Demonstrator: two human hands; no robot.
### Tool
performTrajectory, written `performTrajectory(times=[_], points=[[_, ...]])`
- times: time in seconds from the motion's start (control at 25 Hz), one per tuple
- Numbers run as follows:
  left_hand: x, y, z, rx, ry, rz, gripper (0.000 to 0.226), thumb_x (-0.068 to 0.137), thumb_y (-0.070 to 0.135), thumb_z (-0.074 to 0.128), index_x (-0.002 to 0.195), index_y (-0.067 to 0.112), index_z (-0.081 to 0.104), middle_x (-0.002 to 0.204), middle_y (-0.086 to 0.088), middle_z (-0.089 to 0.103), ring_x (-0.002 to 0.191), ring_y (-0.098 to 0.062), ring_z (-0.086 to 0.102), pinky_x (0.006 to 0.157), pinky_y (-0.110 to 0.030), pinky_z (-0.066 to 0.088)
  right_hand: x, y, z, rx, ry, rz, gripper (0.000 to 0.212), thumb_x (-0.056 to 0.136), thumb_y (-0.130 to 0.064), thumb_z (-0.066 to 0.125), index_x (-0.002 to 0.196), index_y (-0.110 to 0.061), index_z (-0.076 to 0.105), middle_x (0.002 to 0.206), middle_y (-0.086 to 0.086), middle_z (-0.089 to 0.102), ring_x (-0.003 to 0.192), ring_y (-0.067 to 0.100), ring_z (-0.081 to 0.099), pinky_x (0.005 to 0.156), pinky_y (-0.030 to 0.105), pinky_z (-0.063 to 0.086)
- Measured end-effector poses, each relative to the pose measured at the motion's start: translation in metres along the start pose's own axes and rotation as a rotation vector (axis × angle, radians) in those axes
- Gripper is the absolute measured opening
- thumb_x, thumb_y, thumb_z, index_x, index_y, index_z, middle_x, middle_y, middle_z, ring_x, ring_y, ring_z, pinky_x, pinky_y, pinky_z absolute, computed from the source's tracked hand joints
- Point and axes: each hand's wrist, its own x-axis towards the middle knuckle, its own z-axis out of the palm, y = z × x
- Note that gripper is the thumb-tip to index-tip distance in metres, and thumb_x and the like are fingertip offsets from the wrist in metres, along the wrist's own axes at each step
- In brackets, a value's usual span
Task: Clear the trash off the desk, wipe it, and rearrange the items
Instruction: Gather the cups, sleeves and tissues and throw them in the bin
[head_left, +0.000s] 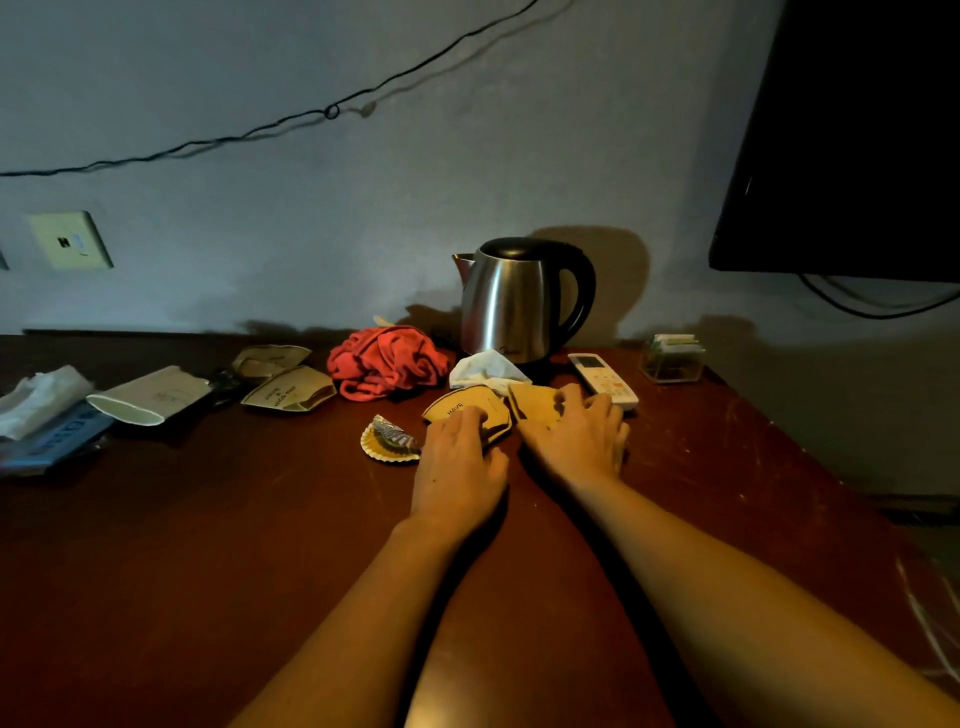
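Two flattened brown cardboard cup sleeves lie mid-desk in front of the kettle. My left hand (462, 457) curls its fingers over the left cup sleeve (454, 409), printed "HAVE", with the thumb at its near edge. My right hand (576, 434) grips the right cup sleeve (535, 402), its fingertips reaching the white remote (602, 379). A crumpled white tissue (485, 369) sits just behind both sleeves. A foil-and-paper cupcake wrapper (387, 441) lies left of my left hand. A red cloth (387, 364) is bunched behind it.
A steel kettle (519, 301) stands at the back. Two more cup sleeves (288, 389), a flattened paper cup (150, 397), tissue (36, 395) and a blue packet (57, 436) lie at the left. A clear sachet box (672, 358) is at the back right, under a dark screen (852, 130).
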Motion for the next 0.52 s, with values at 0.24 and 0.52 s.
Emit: performTrajectory(times=[0.24, 0.52], points=[[0.003, 0.007, -0.008, -0.229, 0.047, -0.109, 0.054, 0.09, 0.04, 0.061, 0.136, 0.021, 0.043, 0.135, 0.0, 0.049, 0.125, -0.016, 0.043, 0.105, -0.033, 0.041, -0.022, -0.013, -0.013, 0.818, 0.021, 0.046, 0.035, 0.078, -0.061, 0.059, 0.093, -0.029, 0.06, 0.108, 0.001, 0.062, 0.11, 0.023, 0.055, 0.088, 0.038, 0.045], [0.017, 0.0, -0.045, -1.013, 0.072, -0.362, 0.038, 0.087, 0.026, 0.07, 0.122, 0.021, 0.056, 0.116, -0.001, 0.067, 0.106, -0.017, 0.066, 0.087, -0.036, 0.056, -0.028, -0.065, -0.044, 1.311, -0.636, 0.193, 0.056, 0.089, -0.061, 0.043, 0.081, -0.018, 0.078, 0.086, 0.007, 0.075, 0.077, 0.02, 0.07, 0.07, 0.029, 0.05]])
